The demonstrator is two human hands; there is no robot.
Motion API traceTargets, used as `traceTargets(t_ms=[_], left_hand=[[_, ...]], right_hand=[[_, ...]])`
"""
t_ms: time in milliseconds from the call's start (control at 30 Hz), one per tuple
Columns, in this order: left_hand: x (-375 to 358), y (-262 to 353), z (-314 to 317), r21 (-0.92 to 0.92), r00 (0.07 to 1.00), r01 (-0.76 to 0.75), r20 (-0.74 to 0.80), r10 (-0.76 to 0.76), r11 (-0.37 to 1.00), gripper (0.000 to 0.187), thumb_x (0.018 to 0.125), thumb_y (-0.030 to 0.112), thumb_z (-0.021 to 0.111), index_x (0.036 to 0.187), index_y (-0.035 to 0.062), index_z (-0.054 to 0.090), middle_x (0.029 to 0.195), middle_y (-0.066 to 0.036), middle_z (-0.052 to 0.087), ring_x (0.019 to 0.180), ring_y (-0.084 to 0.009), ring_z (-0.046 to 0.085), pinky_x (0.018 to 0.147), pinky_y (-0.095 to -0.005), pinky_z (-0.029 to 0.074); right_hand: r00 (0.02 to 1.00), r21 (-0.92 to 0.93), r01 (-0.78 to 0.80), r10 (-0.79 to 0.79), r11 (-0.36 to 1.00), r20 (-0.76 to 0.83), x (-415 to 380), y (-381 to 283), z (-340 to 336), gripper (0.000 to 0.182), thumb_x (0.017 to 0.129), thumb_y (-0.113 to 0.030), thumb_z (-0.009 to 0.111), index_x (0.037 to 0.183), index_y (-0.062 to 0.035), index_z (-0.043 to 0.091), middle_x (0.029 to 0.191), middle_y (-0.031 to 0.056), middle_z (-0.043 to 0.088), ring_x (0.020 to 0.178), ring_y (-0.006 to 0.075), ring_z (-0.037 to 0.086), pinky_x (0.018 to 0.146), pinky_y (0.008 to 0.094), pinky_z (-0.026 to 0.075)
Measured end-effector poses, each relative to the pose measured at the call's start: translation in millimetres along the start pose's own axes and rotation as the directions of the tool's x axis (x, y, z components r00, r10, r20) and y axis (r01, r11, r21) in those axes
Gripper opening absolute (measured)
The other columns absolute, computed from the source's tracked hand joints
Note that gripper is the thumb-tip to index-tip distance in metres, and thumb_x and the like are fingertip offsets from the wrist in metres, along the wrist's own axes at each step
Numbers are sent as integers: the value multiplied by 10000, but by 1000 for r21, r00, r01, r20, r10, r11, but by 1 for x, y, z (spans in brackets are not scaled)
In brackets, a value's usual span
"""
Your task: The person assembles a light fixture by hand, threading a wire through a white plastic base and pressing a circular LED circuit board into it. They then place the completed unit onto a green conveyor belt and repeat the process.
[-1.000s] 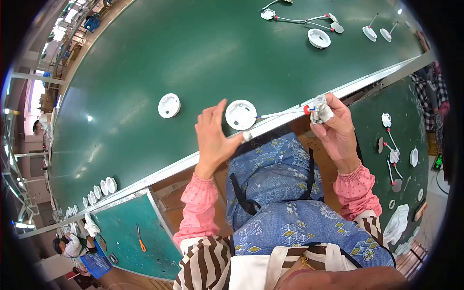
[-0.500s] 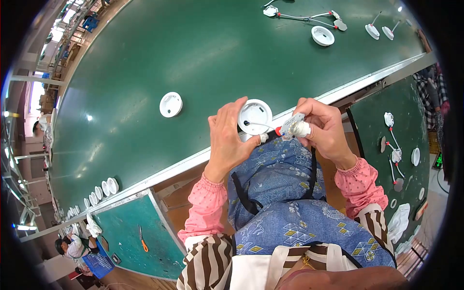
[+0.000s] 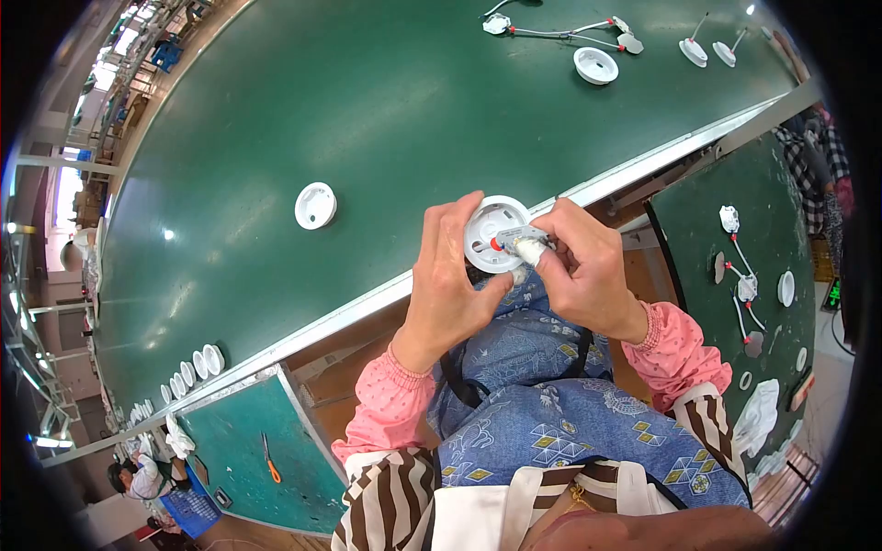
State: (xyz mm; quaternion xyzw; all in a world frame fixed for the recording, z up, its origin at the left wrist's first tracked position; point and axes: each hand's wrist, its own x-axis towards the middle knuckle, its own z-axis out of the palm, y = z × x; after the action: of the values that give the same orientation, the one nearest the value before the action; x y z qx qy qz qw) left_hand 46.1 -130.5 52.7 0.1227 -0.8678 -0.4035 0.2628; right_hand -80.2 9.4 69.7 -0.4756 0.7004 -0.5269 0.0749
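A white round lamp housing point(image 3: 487, 216) is gripped at its left rim by my left hand point(image 3: 447, 275), its hollow side facing up. My right hand point(image 3: 588, 266) pinches a small pale circuit board point(image 3: 522, 235) between thumb and fingers, right over the housing's right side. A red connector point(image 3: 496, 244) on a short wire sits at the board's left edge, inside the housing's outline. White wrapping covers the right thumb's tip. Pink dotted sleeves point(image 3: 390, 395) cover both forearms.
One more white housing point(image 3: 316, 205) lies on the green table point(image 3: 230, 230) to the left. Housings stand in a row point(image 3: 188, 372) at lower left, near scissors point(image 3: 270, 459). Wired boards point(image 3: 560, 35) lie at the far side, others point(image 3: 746, 287) on the right-hand table.
My right hand has moved left, bringing the board from beside the housing to over it. The wire between them now shows much shorter. The view has shifted slightly.
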Motion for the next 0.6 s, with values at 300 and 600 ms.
traceTargets(t_ms=[300,600], left_hand=[[0,16,12,-11,999,-6,41,6,1000,847,585,-3,809,1371,-3,492,1246,-176,576,1099,-354,576,927,-408,501],[0,18,25,-33,996,-67,58,69,997,834,623,-52,768,1397,9,465,1248,-211,534,1137,-387,559,895,-420,530]], right_hand=[[999,-16,40,-41,999,-30,-11,7,-1,202,736,81,623,925,13,602,808,145,580,624,350,605,533,420,472],[994,-110,82,-89,990,-58,-18,9,-8,184,725,96,607,890,14,598,776,122,535,575,296,568,492,392,440]])
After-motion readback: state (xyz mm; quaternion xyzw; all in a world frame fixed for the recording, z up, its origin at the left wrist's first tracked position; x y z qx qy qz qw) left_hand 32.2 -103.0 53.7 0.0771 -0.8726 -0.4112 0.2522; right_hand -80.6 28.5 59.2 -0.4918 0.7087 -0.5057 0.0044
